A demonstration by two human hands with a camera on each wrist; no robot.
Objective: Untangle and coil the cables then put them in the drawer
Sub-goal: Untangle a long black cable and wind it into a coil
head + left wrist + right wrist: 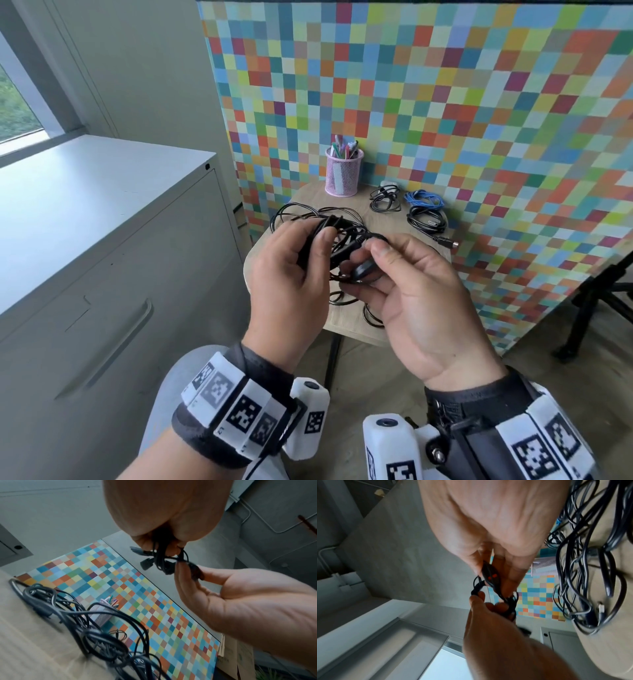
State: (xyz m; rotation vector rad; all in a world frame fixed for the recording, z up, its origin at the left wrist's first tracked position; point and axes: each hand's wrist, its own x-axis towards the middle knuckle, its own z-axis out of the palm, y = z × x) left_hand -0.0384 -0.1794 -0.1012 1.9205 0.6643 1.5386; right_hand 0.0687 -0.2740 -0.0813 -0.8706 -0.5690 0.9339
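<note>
No brand or readable writing shows on any cable; the wrist bands carry only black-and-white square codes. The left hand (291,274) grips a bundle of thin black cable (337,240) above the wooden surface (349,329), fingers curled round it. The right hand (414,294) pinches a small black plug (363,269) on the same cable. Three coiled cables, two black (385,200) and one blue (424,198), lie near a pink mesh cup (342,174). The grey cabinet's drawer (113,329) is closed.

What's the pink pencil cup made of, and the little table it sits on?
Pink cup: looks like metal wire mesh, painted matte pink; you see through its tiny holes. Table: seems pale wood or wood-look board, matte, with faint grain lines.
</note>
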